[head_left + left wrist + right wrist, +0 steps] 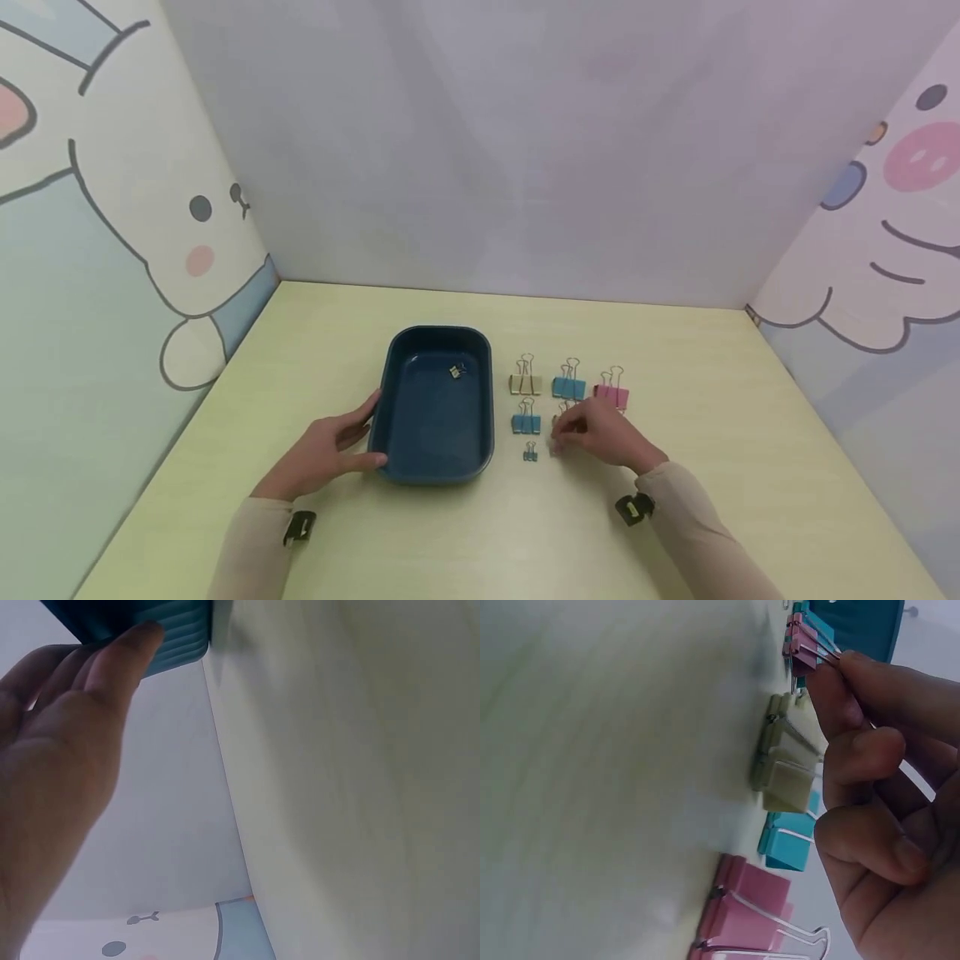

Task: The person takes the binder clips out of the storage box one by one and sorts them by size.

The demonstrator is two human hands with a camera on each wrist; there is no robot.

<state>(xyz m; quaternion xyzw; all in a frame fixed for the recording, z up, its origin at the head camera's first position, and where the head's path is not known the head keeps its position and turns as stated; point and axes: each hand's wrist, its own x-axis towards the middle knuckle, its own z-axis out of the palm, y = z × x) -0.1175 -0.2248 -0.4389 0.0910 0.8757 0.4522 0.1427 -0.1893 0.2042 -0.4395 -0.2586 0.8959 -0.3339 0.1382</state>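
My right hand [600, 429] pinches a small pink binder clip [804, 649] by its wire handles, between thumb and index finger. Its other fingers are curled in the right wrist view. Close to that hand are a small blue binder clip [530, 452], a medium blue binder clip [526, 424] and a cream binder clip [789, 761] that the hand partly covers in the head view. My left hand [318, 454] rests against the left side of a dark blue tray [492, 408], thumb at the near corner. Inside the tray lies a small cream binder clip [456, 372].
Farther back stand a large cream binder clip [526, 384], a large blue binder clip [570, 389] and a large pink binder clip [613, 396] in a row. A pale wall [487, 167] rises behind the table [480, 550], with cartoon-printed side walls.
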